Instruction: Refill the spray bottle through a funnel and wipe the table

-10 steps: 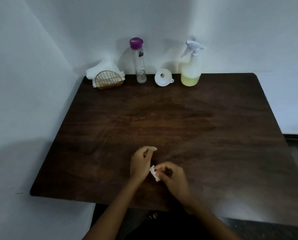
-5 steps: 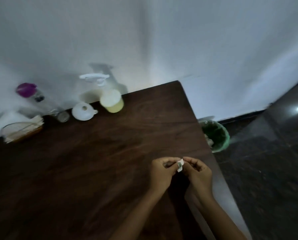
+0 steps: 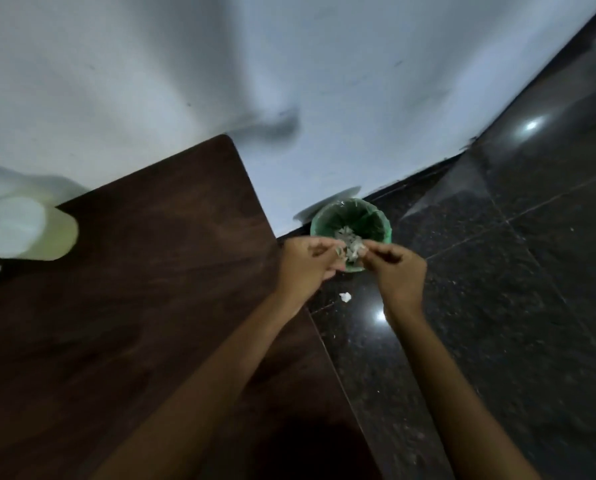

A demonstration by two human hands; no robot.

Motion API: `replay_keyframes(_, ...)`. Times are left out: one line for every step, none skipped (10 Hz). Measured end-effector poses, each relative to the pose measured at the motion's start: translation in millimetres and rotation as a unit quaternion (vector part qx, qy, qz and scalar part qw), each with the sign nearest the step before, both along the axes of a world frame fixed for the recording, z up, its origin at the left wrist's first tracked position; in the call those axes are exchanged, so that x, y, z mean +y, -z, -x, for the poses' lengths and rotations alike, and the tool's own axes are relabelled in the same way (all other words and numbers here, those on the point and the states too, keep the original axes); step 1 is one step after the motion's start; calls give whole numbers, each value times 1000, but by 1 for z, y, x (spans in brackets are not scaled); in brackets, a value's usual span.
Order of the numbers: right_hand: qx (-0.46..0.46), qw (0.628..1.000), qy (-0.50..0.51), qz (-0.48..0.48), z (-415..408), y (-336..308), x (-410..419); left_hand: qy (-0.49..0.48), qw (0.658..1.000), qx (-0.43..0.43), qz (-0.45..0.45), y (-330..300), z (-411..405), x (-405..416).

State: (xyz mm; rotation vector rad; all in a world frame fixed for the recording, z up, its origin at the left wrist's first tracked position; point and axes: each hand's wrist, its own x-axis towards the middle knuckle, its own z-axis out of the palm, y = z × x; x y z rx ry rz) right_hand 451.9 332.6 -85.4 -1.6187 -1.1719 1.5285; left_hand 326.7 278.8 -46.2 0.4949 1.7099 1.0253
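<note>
Holding curled fingers over a green bin of paper scraps, both hands; grip unclear.

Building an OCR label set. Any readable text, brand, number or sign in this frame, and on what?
None readable.
Spray bottle: motion-blurred at the left edge, no label or print can be made out.
Green bin: liner and paper scraps inside, no lettering visible.
Paper scrap on the floor: plain white, too small to tell any print.
Table, wall and floor tiles: no signs or markings with text.
</note>
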Motion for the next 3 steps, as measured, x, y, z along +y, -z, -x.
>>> replay_keyframes(-158,982,-58,-87,10,34,44,63,996,66,0,22,7,35)
replay_keyframes(-273,947,-122,-118,15,68,77,111,990,76,47,53,13,60)
replay_keyframes(-334,920,-185,-85,11,93,96,109,987,90,76,69,18,77)
